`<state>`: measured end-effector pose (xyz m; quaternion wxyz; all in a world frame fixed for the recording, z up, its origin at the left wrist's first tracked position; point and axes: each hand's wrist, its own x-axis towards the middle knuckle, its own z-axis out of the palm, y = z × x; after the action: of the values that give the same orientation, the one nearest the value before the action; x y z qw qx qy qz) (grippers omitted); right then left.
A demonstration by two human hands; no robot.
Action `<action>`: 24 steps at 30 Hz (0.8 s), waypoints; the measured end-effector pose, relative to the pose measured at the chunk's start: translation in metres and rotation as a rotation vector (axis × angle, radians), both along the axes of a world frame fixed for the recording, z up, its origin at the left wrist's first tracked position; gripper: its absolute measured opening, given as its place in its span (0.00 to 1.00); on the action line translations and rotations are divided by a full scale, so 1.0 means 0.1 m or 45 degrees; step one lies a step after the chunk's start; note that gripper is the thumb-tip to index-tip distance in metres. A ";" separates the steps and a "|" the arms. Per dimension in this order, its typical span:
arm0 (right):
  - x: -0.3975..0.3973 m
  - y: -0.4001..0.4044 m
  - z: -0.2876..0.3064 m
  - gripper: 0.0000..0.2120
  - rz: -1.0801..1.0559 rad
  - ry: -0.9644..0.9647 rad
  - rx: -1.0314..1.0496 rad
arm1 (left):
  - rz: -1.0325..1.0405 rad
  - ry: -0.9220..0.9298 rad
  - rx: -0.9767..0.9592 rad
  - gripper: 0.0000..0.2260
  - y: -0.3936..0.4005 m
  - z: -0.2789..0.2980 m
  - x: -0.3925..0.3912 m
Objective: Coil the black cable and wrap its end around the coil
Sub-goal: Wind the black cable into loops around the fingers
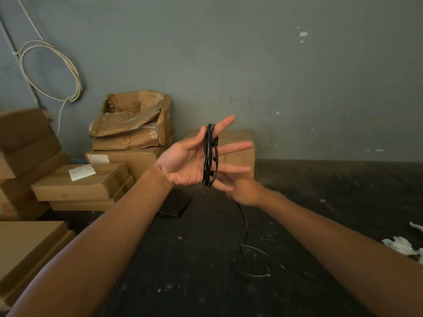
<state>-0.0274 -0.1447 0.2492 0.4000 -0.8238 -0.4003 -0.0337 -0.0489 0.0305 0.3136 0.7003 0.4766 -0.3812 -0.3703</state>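
Note:
The black cable point(209, 156) is wound in several loops around the straight, spread fingers of my left hand point(190, 161), which is held up palm toward me. My right hand point(240, 188) is just below and to the right of the coil, blurred, its fingers at the coil's lower end, where it holds the cable. The cable's loose tail point(246, 227) drops from under my right hand to the dark floor and curls there in a loop point(263, 264).
Cardboard boxes point(80, 179) are stacked at the left, with a torn one point(135, 120) and another box point(238, 145) against the grey wall. A white cable coil point(52, 69) hangs on the wall. Crumpled white paper point(402, 245) lies at the right. A dark flat piece point(174, 204) lies on the floor.

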 end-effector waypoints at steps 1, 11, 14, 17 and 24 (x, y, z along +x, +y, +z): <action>-0.03 0.05 -0.07 0.12 0.028 0.036 -0.030 | 0.016 -0.014 -0.034 0.23 0.01 0.03 0.02; -0.31 0.26 -0.31 0.14 0.047 0.154 -0.215 | 0.402 0.033 -0.053 0.22 0.32 0.11 0.24; -0.34 0.25 -0.21 0.14 0.083 0.076 -0.269 | 0.542 0.078 -0.048 0.22 0.40 -0.02 0.29; -0.33 0.19 -0.10 0.13 0.078 -0.015 -0.263 | 0.646 0.101 -0.020 0.22 0.48 -0.13 0.31; -0.27 0.08 0.26 0.13 0.002 -0.162 -0.261 | 0.715 0.160 0.146 0.22 0.52 -0.26 0.32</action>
<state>-0.0541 -0.1371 0.2755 0.2875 -0.8562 -0.4270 -0.0446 -0.0174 0.0825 0.2871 0.7695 0.5785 -0.1685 -0.2117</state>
